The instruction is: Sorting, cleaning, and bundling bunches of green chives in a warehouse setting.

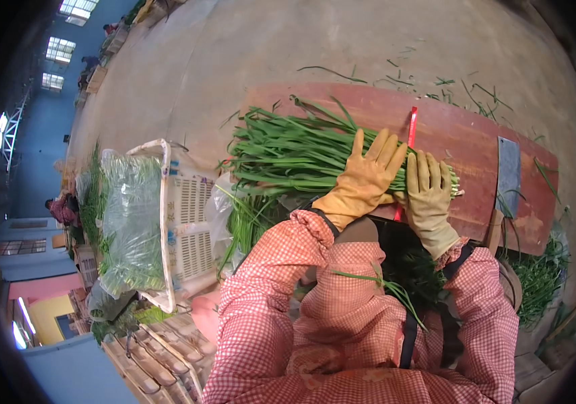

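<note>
A thick bundle of long green leafy stalks, which look like garlic chives, lies across a reddish board, its pale stem ends to the right. My left hand, in an orange-yellow rubber glove, rests spread on top of the bundle. Beside it my right hand, in a paler yellow glove, lies flat over the stalks near the stem ends. A red strip runs across the board and passes beneath the bundle between my hands. The undersides of both hands are hidden.
A white plastic crate with a plastic-wrapped bundle of greens stands at left. A grey metal plate lies on the board's right part. More greens lie below the board at right. Cut leaves litter the floor. A person is far left.
</note>
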Motion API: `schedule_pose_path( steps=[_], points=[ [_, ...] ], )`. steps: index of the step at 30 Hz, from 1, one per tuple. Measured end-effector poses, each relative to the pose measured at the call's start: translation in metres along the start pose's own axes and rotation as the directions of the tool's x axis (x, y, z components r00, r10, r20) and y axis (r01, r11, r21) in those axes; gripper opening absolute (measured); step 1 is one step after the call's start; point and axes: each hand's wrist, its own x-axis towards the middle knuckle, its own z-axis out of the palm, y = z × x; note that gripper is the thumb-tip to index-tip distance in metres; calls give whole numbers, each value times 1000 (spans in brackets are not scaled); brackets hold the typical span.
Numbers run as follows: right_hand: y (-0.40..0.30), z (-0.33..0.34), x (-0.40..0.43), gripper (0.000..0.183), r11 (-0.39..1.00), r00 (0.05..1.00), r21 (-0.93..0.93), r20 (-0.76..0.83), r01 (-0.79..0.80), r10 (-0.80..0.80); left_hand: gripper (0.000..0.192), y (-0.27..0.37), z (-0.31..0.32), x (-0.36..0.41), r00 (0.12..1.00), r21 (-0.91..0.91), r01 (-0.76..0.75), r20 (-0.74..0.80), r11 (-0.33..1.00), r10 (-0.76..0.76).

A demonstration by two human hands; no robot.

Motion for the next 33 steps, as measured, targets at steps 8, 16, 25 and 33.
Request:
schedule_pose_path(
  steps=[8,16,25,33],
  points=[
    [3,-44,24,66,971,972,237,236,-43,-15,111,5,33,-20,990,-131,129,-45,983,-136],
    [9,-1,20,53,996,975,24,205,-87,81,110,0,21,-32,988,-185,72,-120,980,-95],
    [15,-7,22,50,988,971,111,223,-110,83,39,-103,33,-267,-355,-886,457,-264,80,-897],
    [17,-7,17,51,988,979,138,201,-67,38,35,-201,121,-331,-226,-563,758,247,-329,-942]
  ],
)
